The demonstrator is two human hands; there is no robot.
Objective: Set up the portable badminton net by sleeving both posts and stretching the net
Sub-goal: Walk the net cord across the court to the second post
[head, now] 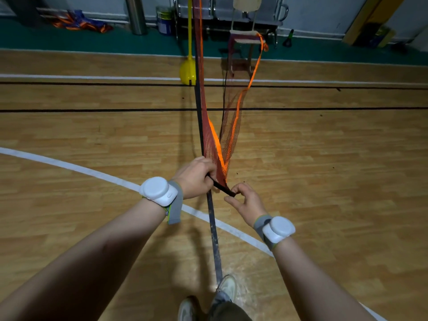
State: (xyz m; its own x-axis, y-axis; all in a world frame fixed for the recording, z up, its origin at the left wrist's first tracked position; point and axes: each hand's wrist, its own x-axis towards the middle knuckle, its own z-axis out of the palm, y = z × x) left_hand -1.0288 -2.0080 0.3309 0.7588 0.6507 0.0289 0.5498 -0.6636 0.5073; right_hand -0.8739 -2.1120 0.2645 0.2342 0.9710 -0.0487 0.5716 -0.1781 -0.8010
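Observation:
A dark red net (212, 140) with orange edging (238, 117) runs from the far yellow post (189, 28) toward me. That post stands upright on a yellow base (188, 71). My left hand (196, 176) grips the bunched near end of the net. My right hand (246, 200) pinches the tip of the net's black edge strip (223, 188) between thumb and forefinger. Part of the net with an orange strap is draped over a chair (245, 35) at the back.
The floor is wooden court boarding with white and black lines; a dark line (214, 239) runs under my hands to my feet (228, 287). Along the back wall are a paint bucket (165, 19), a metal column (136, 15), a folded orange-blue fabric (78, 23) and benches.

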